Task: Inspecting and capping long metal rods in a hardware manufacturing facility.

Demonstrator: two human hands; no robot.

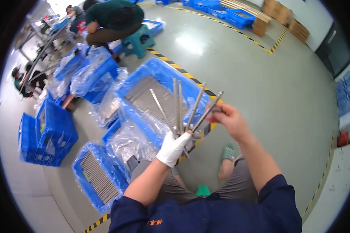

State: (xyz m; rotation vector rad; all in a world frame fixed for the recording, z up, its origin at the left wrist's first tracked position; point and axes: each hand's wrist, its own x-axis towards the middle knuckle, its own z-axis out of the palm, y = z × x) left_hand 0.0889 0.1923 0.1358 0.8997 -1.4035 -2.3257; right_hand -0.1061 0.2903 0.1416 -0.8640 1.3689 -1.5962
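My left hand point(174, 148), in a white glove, is closed round the lower ends of several thin metal rods point(177, 105). The rods fan upward and apart over a blue crate. Beside the rightmost rod point(216, 101), my bare right hand point(230, 119) has its fingers drawn together. Its fingertips are slightly blurred, and what they pinch is unclear; they look close to or touching that rod. Below the held rods, the large blue crate point(156, 66), lined with clear plastic, holds many similar grey rods point(146, 95) lying in rows.
A smaller lined blue crate point(78, 171) of rods stands at lower left, by stacked blue crates point(58, 134). Plastic film point(130, 145) bunches between crates. Ahead, a person point(114, 19) bends over near a teal stool point(138, 42). Striped tape point(175, 64) marks the floor.
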